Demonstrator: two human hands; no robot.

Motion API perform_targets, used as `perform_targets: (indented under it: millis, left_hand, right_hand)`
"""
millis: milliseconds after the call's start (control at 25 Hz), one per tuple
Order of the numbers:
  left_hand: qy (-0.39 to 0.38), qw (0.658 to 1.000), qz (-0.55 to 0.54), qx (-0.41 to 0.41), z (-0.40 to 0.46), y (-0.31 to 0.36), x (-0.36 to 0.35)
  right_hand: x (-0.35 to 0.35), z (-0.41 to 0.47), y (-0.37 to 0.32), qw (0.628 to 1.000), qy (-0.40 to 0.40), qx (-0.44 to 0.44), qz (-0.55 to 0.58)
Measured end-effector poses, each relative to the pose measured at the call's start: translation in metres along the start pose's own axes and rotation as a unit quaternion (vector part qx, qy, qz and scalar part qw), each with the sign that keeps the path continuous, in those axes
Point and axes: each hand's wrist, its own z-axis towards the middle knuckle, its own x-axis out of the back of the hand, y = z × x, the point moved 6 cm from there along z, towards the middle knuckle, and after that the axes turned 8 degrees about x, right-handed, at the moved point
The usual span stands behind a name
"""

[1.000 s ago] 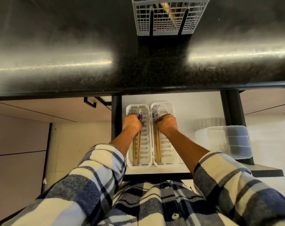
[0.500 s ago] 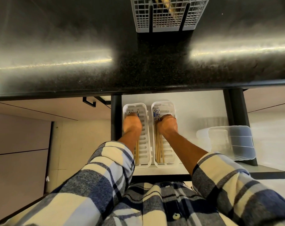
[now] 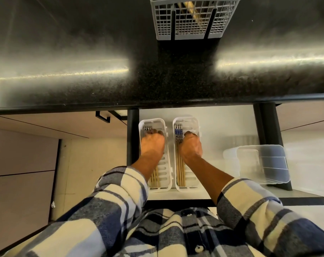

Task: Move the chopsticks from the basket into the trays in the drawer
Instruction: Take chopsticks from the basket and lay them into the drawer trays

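Here, hands: both reach down into the drawer [image 3: 222, 127], one in each tray.
Left hand [image 3: 152, 143]: in the left tray [image 3: 168, 164], lying on the chopsticks [image 3: 154, 178]; fingers [image 3: 154, 132] bent down at the far end; cannot tell if they grip.
Right hand [image 3: 191, 145]: in the right tray [image 3: 198, 123], beside more chopsticks [image 3: 180, 173] with blue tops; fingers curled down; cannot tell if they hold any.
Trays: white, side by side, a small gap between.
Basket [image 3: 191, 21]: grey, on the dark surface [image 3: 83, 62], far from the trays; some chopsticks stand inside.
Box [image 3: 261, 164]: clear, at the drawer's right side.
Sleeves: plaid, blue and cream.
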Motion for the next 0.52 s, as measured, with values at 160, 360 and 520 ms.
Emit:
perform_targets:
  millis: [160, 360, 520]
  left_hand:
    - [0.048, 0.976, 0.189, -0.095, -0.029, 0.007, -0.018]
    - [-0.027, 0.98, 0.189, -0.051, -0.039, -0.016, -0.038]
    - [-0.064, 0.989, 0.118, -0.067, -0.037, -0.018, -0.04]
  right_hand:
    - [0.0, -0.012, -0.004, 0.997, -0.019, 0.048, -0.059]
    - [-0.005, -0.029, 0.009, 0.996, -0.048, 0.04, -0.067]
    - [-0.009, -0.035, 0.017, 0.996, -0.066, 0.038, -0.057]
